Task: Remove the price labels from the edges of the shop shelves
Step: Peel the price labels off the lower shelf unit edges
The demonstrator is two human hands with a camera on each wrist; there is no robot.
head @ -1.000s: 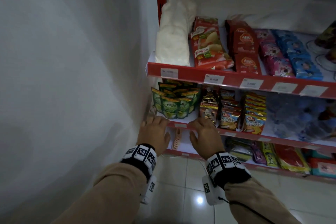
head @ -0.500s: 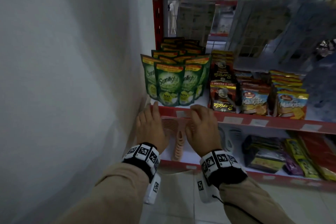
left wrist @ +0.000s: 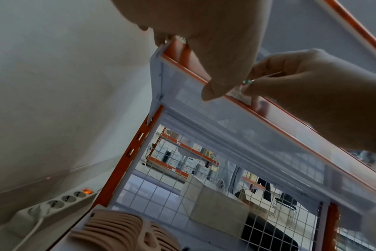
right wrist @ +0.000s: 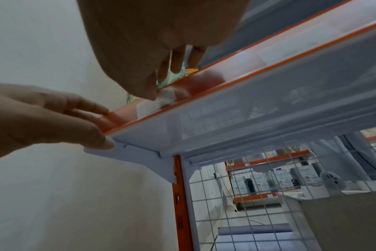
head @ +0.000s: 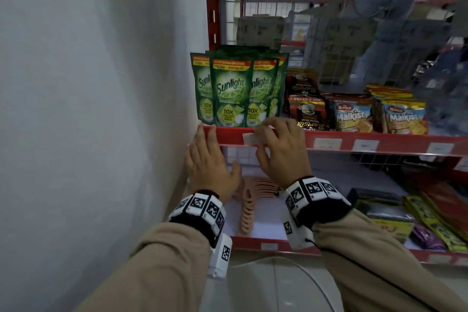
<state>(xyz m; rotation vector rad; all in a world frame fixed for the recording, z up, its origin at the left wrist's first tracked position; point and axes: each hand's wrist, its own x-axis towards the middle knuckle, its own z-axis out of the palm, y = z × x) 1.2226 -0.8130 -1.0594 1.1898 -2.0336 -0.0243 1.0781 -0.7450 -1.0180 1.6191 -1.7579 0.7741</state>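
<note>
A white price label [head: 249, 139] sits on the red shelf edge [head: 230, 135], below the green pouches. My right hand [head: 276, 139] curls its fingers over the top of the edge, and its thumb pinches the label [left wrist: 239, 95] from the front. In the right wrist view the thumb tip lies on the label [right wrist: 145, 107]. My left hand [head: 205, 144] presses straight fingers flat against the left end of the same edge [right wrist: 122, 115], beside the wall. Three more labels [head: 327, 143] sit further right on this edge.
Sunlight pouches [head: 233, 91], coffee packs [head: 307, 111] and Malkist packs [head: 353, 116] stand just behind the edge. A white wall [head: 101, 109] closes the left side. Peach plastic combs [head: 249, 208] lie on the shelf below. A power strip [left wrist: 58, 203] lies by the wall.
The view has dropped and come closer to this shelf. My right hand has moved up onto the label and its fingers now hook over the edge. My left hand stays at the left end.
</note>
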